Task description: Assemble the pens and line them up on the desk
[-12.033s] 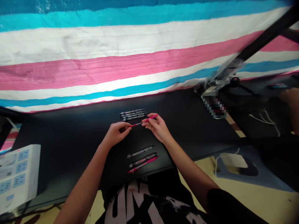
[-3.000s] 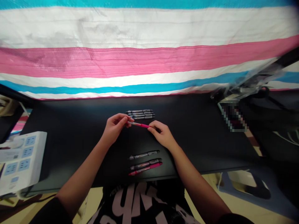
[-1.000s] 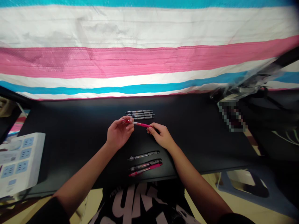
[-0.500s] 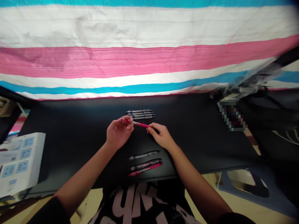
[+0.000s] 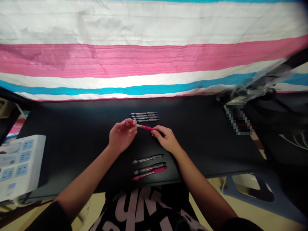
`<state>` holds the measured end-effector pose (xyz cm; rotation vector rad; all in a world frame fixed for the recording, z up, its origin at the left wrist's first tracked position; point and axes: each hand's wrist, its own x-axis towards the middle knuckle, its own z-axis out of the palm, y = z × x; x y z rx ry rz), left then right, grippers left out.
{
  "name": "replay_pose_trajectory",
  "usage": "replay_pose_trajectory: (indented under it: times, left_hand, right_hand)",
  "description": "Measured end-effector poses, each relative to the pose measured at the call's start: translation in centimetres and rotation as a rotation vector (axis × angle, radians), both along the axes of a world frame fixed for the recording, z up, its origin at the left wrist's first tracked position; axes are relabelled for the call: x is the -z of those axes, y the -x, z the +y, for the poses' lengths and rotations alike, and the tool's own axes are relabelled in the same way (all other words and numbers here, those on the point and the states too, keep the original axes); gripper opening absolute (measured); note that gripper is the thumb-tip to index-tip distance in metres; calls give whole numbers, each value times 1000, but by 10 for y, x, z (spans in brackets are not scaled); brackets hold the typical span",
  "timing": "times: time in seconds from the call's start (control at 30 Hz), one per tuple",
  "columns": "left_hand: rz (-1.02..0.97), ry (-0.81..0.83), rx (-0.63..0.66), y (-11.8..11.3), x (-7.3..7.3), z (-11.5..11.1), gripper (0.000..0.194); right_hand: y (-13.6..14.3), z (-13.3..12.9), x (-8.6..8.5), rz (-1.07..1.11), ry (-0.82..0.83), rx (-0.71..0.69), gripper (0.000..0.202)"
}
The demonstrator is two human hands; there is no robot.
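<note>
A pink pen (image 5: pixel 143 127) is held level above the black desk (image 5: pixel 72 134), between both of my hands. My left hand (image 5: pixel 121 137) pinches its left end with the fingertips. My right hand (image 5: pixel 166 140) grips its right end. Just beyond the hands lies a tight row of several dark pens (image 5: pixel 144 117). Nearer to me, by the desk's front edge, lie three more pens: a clear and black one (image 5: pixel 148 158), a dark one (image 5: pixel 149 168) and a pink one (image 5: pixel 150 173).
A white power strip (image 5: pixel 16 165) sits at the desk's left front corner. A striped pink, white and blue cloth (image 5: pixel 144 57) hangs behind the desk. Clear plastic and dark gear (image 5: pixel 250 86) crowd the right end.
My left hand has closed more around the pink pen's left end over the last seconds. The pen has stayed in nearly the same place between both hands.
</note>
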<state>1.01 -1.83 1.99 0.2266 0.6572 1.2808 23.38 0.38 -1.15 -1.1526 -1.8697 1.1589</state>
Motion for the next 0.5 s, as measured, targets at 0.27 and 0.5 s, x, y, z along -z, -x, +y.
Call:
replay_pose_trajectory:
  times: [0.27, 0.5]
  left_hand:
    - [-74, -5, 16, -1, -3, -1, 12]
    - [-102, -41, 51, 3, -1, 0, 17]
  right_hand:
    - [0, 1, 1, 2, -5, 0, 23]
    - [0, 0, 0, 10, -16, 11, 24]
